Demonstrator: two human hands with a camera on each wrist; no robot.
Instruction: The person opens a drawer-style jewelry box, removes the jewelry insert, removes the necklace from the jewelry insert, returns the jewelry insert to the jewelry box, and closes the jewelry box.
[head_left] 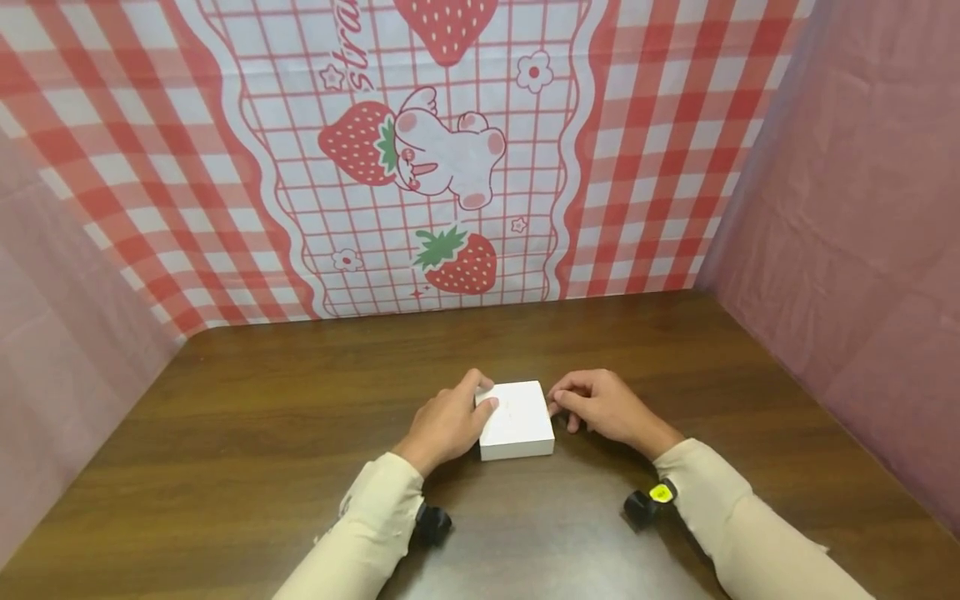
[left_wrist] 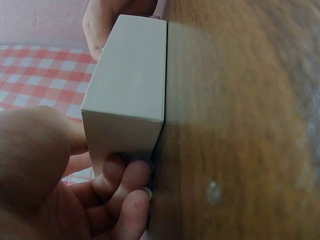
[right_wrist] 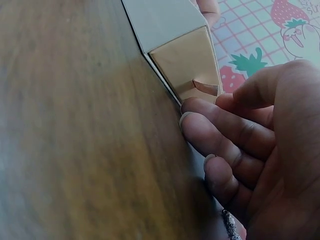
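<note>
A flat, square white box (head_left: 517,421) lies on the wooden table between the two hands. My left hand (head_left: 447,423) grips its left side, thumb over the top face and fingers curled against the side wall. On the box's right side, the right wrist view shows a tan, copper-toned end face (right_wrist: 182,62) with a small slit and a thin tab (right_wrist: 206,88) standing out of it. My right hand (head_left: 603,406) is at this end, thumb and index finger pinched together right at the tab's tip. Its other fingers curl beside the box's lower edge.
The brown wooden table (head_left: 300,442) runs back to a red-and-white checked cloth (head_left: 652,150) printed with strawberries. Pink cloths (head_left: 847,233) hang at both sides. A small black wrist camera (head_left: 432,525) is worn under the left sleeve, another (head_left: 640,508) under the right.
</note>
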